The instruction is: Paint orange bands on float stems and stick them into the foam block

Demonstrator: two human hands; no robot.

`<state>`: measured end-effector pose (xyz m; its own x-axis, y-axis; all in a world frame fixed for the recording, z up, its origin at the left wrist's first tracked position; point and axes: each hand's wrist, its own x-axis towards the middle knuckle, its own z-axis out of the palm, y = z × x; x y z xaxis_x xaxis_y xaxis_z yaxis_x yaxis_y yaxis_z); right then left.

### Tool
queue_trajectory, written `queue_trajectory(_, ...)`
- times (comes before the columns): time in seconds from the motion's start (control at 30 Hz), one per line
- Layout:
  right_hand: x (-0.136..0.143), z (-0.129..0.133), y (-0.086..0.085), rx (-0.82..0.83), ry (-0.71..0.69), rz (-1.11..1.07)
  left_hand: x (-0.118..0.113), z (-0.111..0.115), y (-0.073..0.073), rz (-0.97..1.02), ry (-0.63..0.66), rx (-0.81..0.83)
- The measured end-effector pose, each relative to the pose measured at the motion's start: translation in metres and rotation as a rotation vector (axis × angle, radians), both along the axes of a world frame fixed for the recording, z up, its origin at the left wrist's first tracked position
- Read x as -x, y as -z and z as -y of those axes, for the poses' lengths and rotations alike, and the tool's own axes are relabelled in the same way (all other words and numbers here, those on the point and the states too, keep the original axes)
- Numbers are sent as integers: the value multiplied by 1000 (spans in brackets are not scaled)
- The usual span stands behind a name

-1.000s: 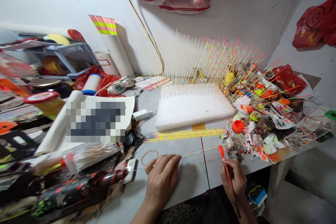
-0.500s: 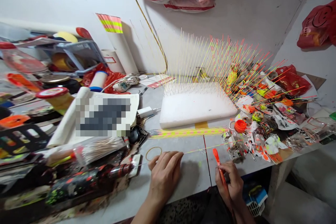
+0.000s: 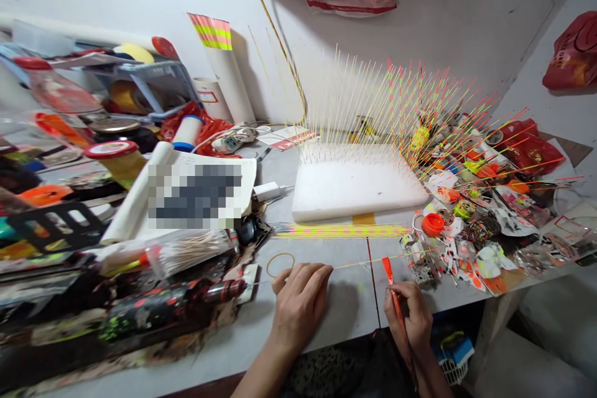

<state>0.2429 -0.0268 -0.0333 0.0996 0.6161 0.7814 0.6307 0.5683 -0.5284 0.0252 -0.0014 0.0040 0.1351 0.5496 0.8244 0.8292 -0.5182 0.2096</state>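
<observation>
My left hand (image 3: 301,301) is closed in a pinch over the table, knuckles up. From its fingertips a thin yellow-green stick (image 3: 368,260) runs right, toward the clutter. On its other side, a fine shaft leads to the nose of a paint-spotted motor tool (image 3: 172,305). My right hand (image 3: 411,314) grips an orange paint-covered brush (image 3: 388,270) near the table's front edge. The brush's tip points up, just below the stick; whether they touch I cannot tell. A rubber band (image 3: 280,255) lies beside my left hand.
Behind my hands stands a white foam block (image 3: 359,189) stuck with many upright coloured sticks. A row of similar sticks (image 3: 340,231) lies before it. Paint-stained scraps and an orange cap (image 3: 433,224) crowd the right. Bagged cotton swabs (image 3: 193,255) and jars fill the left.
The camera view has turned slightly left, so everything appears shifted right. Both hands keep their holds. The brush tip looks narrower, as if rotated a little.
</observation>
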Motion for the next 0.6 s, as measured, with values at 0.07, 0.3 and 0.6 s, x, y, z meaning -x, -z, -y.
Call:
queue_trajectory(0.07, -1, 0, -1, -3, 0, -1, -1, 0, 0, 7, -3, -2)
queue_trajectory(0.3, -2, 10, -5, 4, -49, -61, 0, 0, -3, -3, -1, -6)
queue_trajectory(0.6, -83, -13, -47, 181, 230, -71, 8, -6, 2, -35, 34, -60)
